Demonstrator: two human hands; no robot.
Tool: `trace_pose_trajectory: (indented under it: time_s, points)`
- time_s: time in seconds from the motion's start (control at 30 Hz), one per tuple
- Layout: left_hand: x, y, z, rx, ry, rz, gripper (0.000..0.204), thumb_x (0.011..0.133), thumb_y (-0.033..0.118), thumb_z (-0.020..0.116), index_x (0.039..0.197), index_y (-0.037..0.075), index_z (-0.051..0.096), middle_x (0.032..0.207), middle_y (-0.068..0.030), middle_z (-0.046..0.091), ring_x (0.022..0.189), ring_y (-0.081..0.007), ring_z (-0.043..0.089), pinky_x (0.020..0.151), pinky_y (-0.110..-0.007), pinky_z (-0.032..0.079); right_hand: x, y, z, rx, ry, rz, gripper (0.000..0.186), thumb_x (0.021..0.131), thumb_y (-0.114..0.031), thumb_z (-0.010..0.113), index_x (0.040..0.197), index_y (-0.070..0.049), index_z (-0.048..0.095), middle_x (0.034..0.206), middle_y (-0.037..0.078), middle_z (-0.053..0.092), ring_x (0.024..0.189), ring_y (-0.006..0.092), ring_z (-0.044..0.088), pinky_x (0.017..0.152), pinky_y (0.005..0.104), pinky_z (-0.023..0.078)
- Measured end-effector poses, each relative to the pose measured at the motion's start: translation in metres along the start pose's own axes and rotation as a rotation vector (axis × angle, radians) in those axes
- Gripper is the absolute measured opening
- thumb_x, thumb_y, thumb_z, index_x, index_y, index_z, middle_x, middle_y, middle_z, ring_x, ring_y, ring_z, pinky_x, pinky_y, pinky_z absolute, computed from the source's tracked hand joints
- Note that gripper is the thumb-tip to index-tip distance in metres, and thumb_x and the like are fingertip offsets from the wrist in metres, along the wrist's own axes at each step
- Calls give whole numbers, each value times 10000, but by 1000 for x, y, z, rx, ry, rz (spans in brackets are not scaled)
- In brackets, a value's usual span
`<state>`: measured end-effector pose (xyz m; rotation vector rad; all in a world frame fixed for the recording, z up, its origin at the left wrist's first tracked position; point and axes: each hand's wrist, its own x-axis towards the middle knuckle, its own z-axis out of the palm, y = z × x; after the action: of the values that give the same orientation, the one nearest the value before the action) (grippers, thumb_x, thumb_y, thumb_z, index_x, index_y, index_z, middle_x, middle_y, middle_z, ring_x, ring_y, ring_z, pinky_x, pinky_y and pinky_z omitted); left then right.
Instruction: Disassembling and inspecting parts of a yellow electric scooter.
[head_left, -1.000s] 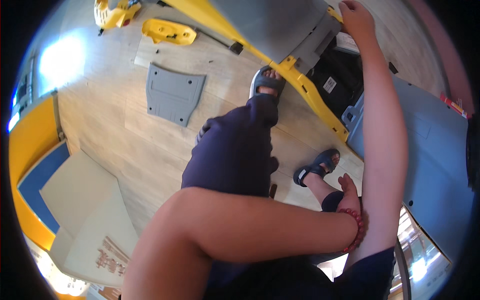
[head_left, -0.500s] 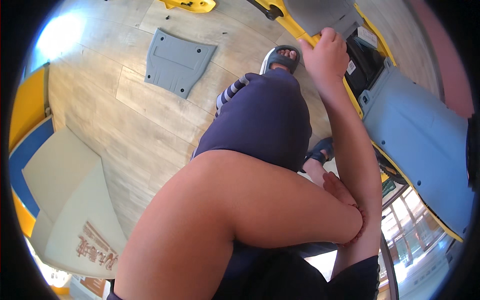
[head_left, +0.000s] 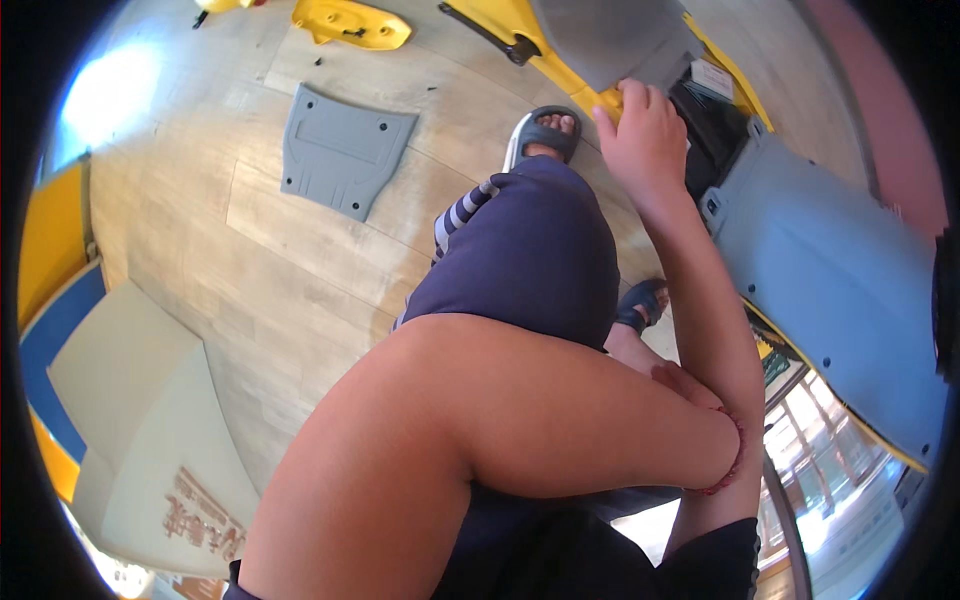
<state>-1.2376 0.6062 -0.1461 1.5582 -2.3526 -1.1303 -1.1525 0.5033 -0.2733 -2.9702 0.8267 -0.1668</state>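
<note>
My right hand (head_left: 648,140) lies on the yellow body edge (head_left: 590,98) of a scooter-like vehicle, its fingers bent over the rim and its thumb apart. Beside it is an uncovered black compartment (head_left: 705,130) with a small pale box (head_left: 712,78) at its far end. A grey seat-like part (head_left: 615,35) stands above, and a light blue panel (head_left: 825,260) stretches toward the right. My left hand (head_left: 688,383) is tucked against my right forearm, below a red beaded bracelet (head_left: 738,455). Its visible fingers look stretched out; the rest are hidden, and I see nothing in them.
A grey cover panel (head_left: 345,150) with holes lies on the wood floor. Beyond it are a yellow plastic part (head_left: 352,24) and small dark bits. My sandalled feet stand near the vehicle. A pale board with blue and yellow edges (head_left: 120,350) stands at left; a reddish strip runs far right.
The view has shifted, so floor parts appear lower and more yellow pieces show at the top. My right hand stays at the yellow edge; my left hand stays against my right forearm.
</note>
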Motion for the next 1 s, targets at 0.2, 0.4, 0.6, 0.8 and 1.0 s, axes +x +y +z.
trace_pose_trajectory:
  time_s: [0.2, 0.4, 0.6, 0.8, 1.0]
  points:
    - [5, 20, 1, 24, 12, 130, 81, 661, 187, 633, 688, 114, 652, 690, -62, 625, 657, -221, 612, 606, -402, 484, -89, 34, -108, 424, -604, 179, 353, 834, -229, 625, 1102, -9, 557, 1062, 162, 584, 1011, 335, 562, 848, 395, 459]
    - [15, 63, -5, 85, 51, 284, 41, 625, 164, 658, 605, 131, 673, 618, -52, 634, 594, -207, 624, 562, -384, 498, -244, 108, -205, 503, -513, 736, 391, 880, -259, 584, 1166, 8, 561, 1073, 176, 624, 991, 304, 604, 860, 376, 465]
    - [32, 30, 50, 926, -42, 133, 232, 721, 243, 628, 898, 121, 716, 861, -128, 689, 826, -243, 659, 748, -381, 519, -381, 81, -230, 1, -255, 1122, 297, 890, -233, 524, 1063, -10, 617, 1029, 164, 642, 950, 329, 610, 806, 378, 475]
    - [39, -18, 10, 447, -522, 11, 439, 857, 368, 566, 1132, 27, 591, 1085, -209, 623, 1022, -368, 589, 895, -445, 456, -425, 38, -210, -224, 102, 1032, 279, 846, -216, 533, 1068, -88, 643, 1203, 98, 591, 1194, 299, 486, 1003, 452, 348]
    - [-45, -48, -47, 257, -118, -82, 470, 878, 345, 547, 1216, 18, 546, 1178, -216, 579, 1131, -353, 527, 968, -396, 412, -440, 36, -209, -161, 238, 1172, 311, 838, -245, 534, 1093, -100, 639, 1237, 39, 577, 1234, 275, 456, 1024, 513, 303]
